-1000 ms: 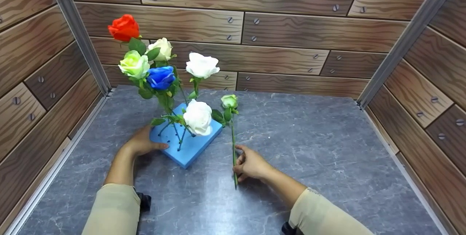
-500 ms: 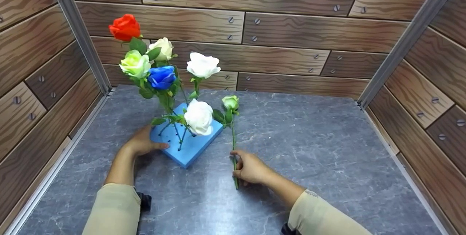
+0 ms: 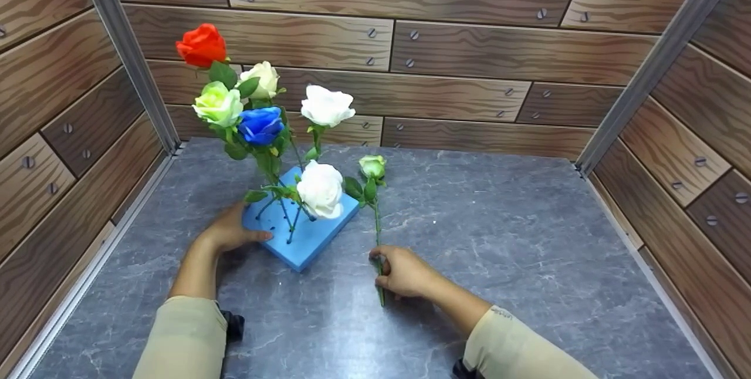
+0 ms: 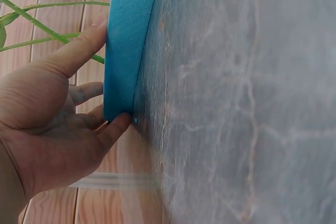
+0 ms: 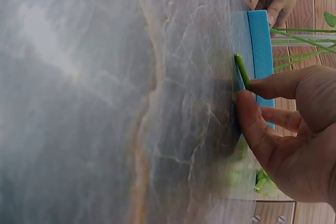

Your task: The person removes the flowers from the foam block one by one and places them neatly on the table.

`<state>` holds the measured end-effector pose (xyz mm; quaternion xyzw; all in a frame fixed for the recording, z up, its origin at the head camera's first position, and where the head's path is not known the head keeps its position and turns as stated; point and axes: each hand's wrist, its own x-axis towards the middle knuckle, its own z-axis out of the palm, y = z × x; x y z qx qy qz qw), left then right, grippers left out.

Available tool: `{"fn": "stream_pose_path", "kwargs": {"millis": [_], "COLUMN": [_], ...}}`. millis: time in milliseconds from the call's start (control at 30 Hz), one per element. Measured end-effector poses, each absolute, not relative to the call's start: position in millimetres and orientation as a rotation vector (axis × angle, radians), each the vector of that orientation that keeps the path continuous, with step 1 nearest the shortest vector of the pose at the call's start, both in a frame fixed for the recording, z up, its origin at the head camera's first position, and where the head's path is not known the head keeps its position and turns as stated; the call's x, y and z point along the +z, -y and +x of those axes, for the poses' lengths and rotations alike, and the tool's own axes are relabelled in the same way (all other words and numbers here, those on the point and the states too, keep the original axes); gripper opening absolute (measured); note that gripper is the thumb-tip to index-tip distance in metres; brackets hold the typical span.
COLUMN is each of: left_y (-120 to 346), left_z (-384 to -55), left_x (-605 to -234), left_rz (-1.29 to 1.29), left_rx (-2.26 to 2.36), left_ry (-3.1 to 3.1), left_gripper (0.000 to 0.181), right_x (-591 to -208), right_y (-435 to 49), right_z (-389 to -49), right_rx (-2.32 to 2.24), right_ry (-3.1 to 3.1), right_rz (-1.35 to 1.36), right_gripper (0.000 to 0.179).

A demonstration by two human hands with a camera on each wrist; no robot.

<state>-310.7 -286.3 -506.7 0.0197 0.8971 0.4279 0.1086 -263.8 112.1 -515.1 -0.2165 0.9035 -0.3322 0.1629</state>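
A blue foam block [image 3: 300,250] with small holes lies on the table in the head view, with several artificial roses standing in it. My left hand [image 3: 230,231] holds its left corner, thumb on top and fingers at the side and lower edge. Right of the block lies a pale green rose [image 3: 372,166], its bloom pointing away from me. Near the lower end of its green stem [image 5: 242,70], my right hand [image 3: 405,272] pinches it between thumb and fingers. Part of that stem is hidden behind the fingers in the head view.
Standing in the block are a red rose [image 3: 202,46], a cream rose [image 3: 262,80], a yellow-green rose [image 3: 217,104], a blue rose [image 3: 260,125], a rear white rose [image 3: 327,105] and a front white rose [image 3: 320,189]. Wood-patterned walls [image 3: 457,50] enclose the grey table [image 3: 516,238].
My right hand has slid slightly toward me along the stem, its index finger now more curled. The pale green rose has shifted a little right and nearer. My left hand and the block stay put.
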Motion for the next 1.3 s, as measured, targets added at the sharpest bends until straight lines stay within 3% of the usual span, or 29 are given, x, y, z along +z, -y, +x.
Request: {"fn": "stream_pose_path", "kwargs": {"millis": [533,867,1300], "left_y": [287.8,287.4,286.4], "left_z": [-311.6,-312.4,-311.0], "left_x": [-508.7,-508.3,-508.4], "left_rz": [0.051,0.071,0.065], "left_rx": [1.255,1.285,1.278], "left_ry": [-2.629,-2.621,-2.646], "left_gripper": [0.127,0.127,0.124], "right_x": [-503.1,-505.2,-507.3], "right_y": [-107.3,-91.1,-43.3], "right_z": [-274.0,-280.3,-283.1], "right_rx": [-0.964,-1.469,-1.642], "right_ry": [-2.686,-2.411,-2.406], "right_rz": [-0.636,-0.523,-0.551], "right_gripper": [0.065,0.052,0.046]}}
